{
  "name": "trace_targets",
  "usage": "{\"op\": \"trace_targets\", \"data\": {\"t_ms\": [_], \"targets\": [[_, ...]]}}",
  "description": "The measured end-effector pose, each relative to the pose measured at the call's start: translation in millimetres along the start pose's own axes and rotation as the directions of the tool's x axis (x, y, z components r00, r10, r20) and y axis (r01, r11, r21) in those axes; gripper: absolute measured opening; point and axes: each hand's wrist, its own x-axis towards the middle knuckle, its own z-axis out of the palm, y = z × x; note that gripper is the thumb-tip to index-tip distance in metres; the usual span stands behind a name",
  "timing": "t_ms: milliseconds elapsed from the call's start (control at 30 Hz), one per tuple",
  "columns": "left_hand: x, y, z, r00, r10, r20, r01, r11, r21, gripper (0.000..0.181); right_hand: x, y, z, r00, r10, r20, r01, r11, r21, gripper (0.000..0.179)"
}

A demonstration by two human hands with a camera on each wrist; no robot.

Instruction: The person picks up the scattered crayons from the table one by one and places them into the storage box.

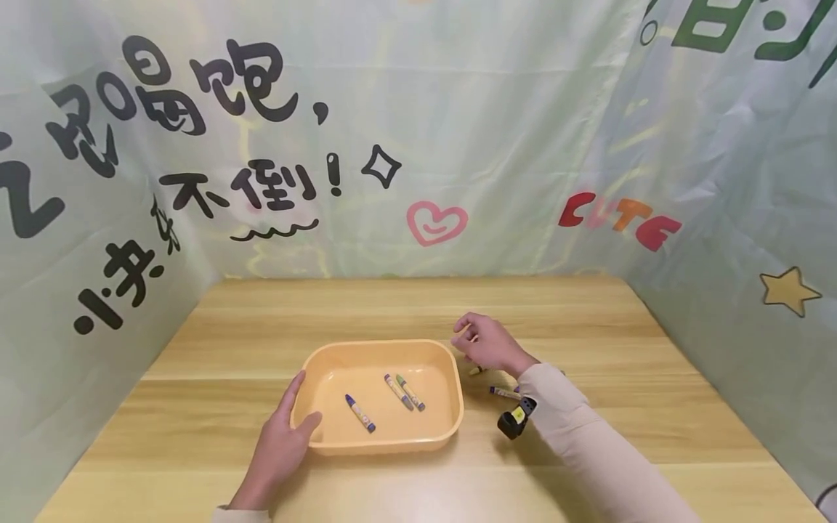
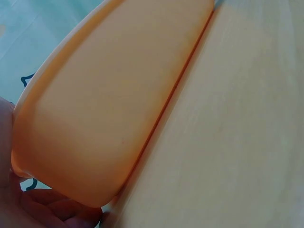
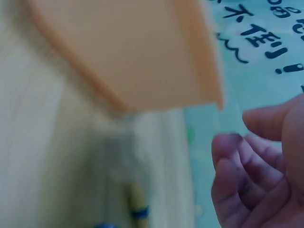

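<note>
An orange plastic tray (image 1: 379, 443) sits on the table, its left end gripped by my left hand (image 1: 282, 439). The thumb lies over the rim and the fingers run along the outside wall; the left wrist view shows fingertips (image 2: 61, 209) curled under the tray's edge. Inside lie a blue crayon (image 1: 361, 414), a purple-ended crayon (image 1: 398, 392) and a green-tipped crayon (image 1: 410, 393). Just beyond the tray's right rim my right hand (image 1: 490, 343) hovers, fingers loosely bent, nothing between thumb and fingers. Beneath it is a yellow crayon (image 3: 137, 204), partly hidden in the head view.
A purple-ended crayon (image 1: 503, 393) lies on the wooden table (image 1: 261, 319) under the right forearm. A black camera (image 1: 516, 419) is strapped to the right wrist. Printed cloth (image 1: 366, 94) walls off the table's back and both sides.
</note>
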Motion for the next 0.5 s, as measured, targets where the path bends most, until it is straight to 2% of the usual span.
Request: {"op": "trace_targets", "data": {"t_ms": [133, 233, 333, 500], "targets": [[1.2, 0.0, -0.8, 1.0, 0.007, 0.001, -0.007, 1.0, -0.006, 0.074, -7.4, 14, -2, 0.992, -0.047, -0.119, 0.033, 0.993, -0.116, 0.011], [1.1, -0.3, -0.7, 1.0, 0.002, 0.005, -0.002, 1.0, -0.017, 0.074, -14.6, 24, -3, 0.985, -0.067, -0.156, 0.041, 0.985, -0.167, 0.007], [0.8, -1.0, -0.5, 1.0, -0.002, 0.006, 0.002, 1.0, -0.026, 0.074, -21.1, 31, -2, 0.985, -0.081, -0.149, 0.047, 0.975, -0.218, 0.008], [0.3, -2.1, -1.0, 1.0, -0.004, 0.0, 0.004, 1.0, -0.026, 0.074, -28.5, 41, 0, 0.994, -0.092, -0.06, 0.069, 0.948, -0.309, 0.016]]}}
